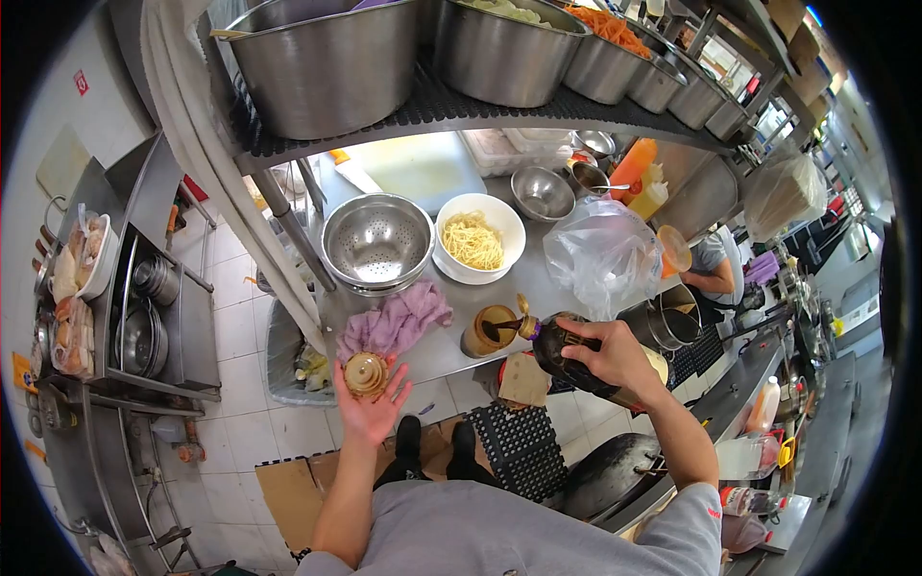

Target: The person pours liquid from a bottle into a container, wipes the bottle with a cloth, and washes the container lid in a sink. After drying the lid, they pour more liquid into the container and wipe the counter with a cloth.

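My right hand [610,353] grips a large dark bottle [567,357], tipped to the left. Its yellow flip cap [524,312] hangs open, and dark liquid runs from the spout into a tan jar [474,338] on the counter's front edge. On the palm of my left hand [370,413] rests a round tan lid [366,375], with the fingers spread around it. A crumpled pink cloth [399,321] lies just beyond that hand. Behind the jar, a white bowl [448,264] holds yellow noodles [474,242], beside a metal colander [376,240].
A clear plastic bag [600,252] and a small metal bowl [544,192] are on the right of the steel counter. Large metal pots [327,72] fill the shelf above. A bin [288,357] stands below left. Another person [713,264] is at the right.
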`<control>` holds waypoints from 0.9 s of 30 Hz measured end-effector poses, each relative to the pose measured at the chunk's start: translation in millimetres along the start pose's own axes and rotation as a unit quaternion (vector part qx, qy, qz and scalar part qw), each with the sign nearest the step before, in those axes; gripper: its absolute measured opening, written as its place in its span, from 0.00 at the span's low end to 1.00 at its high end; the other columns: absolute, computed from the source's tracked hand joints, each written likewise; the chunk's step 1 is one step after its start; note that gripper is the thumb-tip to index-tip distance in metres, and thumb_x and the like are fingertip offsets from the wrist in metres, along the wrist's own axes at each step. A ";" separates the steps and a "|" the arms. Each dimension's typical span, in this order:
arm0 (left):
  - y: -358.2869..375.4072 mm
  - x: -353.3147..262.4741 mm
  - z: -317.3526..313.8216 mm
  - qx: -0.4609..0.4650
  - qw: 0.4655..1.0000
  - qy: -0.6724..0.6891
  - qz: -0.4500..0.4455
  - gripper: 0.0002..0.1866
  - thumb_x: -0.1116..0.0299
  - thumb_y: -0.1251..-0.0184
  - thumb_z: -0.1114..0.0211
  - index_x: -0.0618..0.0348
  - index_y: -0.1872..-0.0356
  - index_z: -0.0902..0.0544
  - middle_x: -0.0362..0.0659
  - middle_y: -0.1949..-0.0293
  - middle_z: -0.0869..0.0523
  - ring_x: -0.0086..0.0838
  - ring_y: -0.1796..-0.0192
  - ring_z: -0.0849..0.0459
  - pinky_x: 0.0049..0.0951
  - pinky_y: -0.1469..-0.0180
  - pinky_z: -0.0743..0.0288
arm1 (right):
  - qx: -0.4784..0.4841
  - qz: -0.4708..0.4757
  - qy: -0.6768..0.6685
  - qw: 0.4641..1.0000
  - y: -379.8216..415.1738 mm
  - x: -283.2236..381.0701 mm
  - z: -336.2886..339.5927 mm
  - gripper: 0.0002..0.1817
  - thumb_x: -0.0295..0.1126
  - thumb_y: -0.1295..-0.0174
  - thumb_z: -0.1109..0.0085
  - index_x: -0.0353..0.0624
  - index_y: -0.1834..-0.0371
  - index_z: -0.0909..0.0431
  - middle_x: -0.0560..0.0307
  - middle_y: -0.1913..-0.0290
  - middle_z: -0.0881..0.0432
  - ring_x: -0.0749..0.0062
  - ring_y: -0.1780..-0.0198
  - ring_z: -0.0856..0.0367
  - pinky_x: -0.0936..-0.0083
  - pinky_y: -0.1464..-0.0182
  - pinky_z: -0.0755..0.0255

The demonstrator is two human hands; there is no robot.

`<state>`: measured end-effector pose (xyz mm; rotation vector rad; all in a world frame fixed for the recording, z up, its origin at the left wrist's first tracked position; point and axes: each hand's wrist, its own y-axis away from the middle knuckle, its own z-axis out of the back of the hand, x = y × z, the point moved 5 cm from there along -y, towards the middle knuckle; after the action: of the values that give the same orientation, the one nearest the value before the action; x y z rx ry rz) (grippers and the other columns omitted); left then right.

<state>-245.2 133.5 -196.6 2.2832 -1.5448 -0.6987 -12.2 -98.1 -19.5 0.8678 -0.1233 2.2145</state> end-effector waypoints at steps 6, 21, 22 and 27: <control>0.4 -0.6 3.7 0.009 1.000 0.004 0.001 0.38 0.30 0.37 0.52 0.56 0.47 0.22 0.43 0.45 0.19 0.40 0.39 0.25 0.43 0.36 0.35 | 0.003 0.012 0.013 1.000 -1.9 3.5 0.4 0.23 0.34 0.44 0.32 0.52 0.42 0.21 0.43 0.57 0.16 0.59 0.63 0.15 0.70 0.56 0.25; 3.2 -3.9 8.9 0.004 1.000 0.012 -0.004 0.37 0.31 0.36 0.53 0.56 0.46 0.22 0.43 0.46 0.19 0.40 0.41 0.24 0.43 0.39 0.32 | 0.031 -0.034 0.040 0.998 -6.2 2.2 -1.4 0.25 0.31 0.46 0.31 0.51 0.42 0.22 0.48 0.50 0.16 0.71 0.55 0.15 0.75 0.49 0.26; 2.9 -3.9 9.8 0.004 1.000 0.012 -0.004 0.37 0.31 0.36 0.53 0.56 0.46 0.22 0.43 0.46 0.19 0.40 0.41 0.24 0.43 0.39 0.32 | 0.020 -0.013 0.041 0.999 -6.0 3.0 -1.4 0.24 0.33 0.45 0.32 0.51 0.42 0.21 0.46 0.54 0.16 0.64 0.60 0.15 0.73 0.53 0.26; 2.9 -4.6 10.2 0.005 1.000 0.007 -0.006 0.37 0.30 0.36 0.53 0.55 0.46 0.23 0.43 0.46 0.19 0.40 0.40 0.24 0.43 0.39 0.33 | 0.009 0.012 0.038 0.999 -7.0 1.8 -2.6 0.23 0.35 0.44 0.33 0.53 0.43 0.21 0.44 0.58 0.15 0.57 0.65 0.15 0.69 0.56 0.25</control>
<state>-254.4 136.9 -202.7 2.3006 -1.5330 -0.6778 -9.8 -91.1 -21.5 0.7953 -0.0774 2.2708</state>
